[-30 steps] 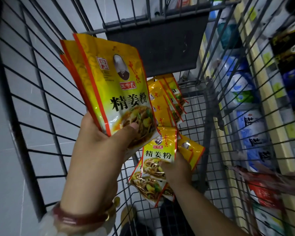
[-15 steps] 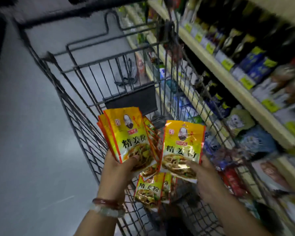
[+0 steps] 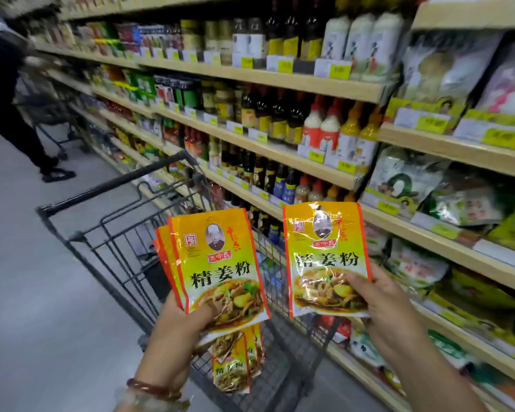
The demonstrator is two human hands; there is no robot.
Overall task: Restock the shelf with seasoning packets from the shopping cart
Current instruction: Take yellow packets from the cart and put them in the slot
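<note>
My left hand [image 3: 177, 328] grips a fanned stack of yellow seasoning packets [image 3: 217, 263] by their lower edge, upright over the shopping cart [image 3: 107, 233]. My right hand [image 3: 390, 310] pinches a single identical yellow packet [image 3: 324, 257] by its bottom right corner, held up in front of the shelves [image 3: 428, 239]. More of the same packets [image 3: 235, 364] lie in the cart basket below my left hand, partly hidden by the stack.
Wooden shelving runs along the right side, filled with sauce bottles [image 3: 268, 114] and bagged goods [image 3: 405, 179], with yellow price tags on the edges. A person in dark clothes [image 3: 9, 108] stands at the far left by another cart. Grey floor lies to the left.
Both hands rose out of the cart. My right hand lifted one packet up and to the right toward the shelves. The view tilted up from the cart basket to the shelving.
</note>
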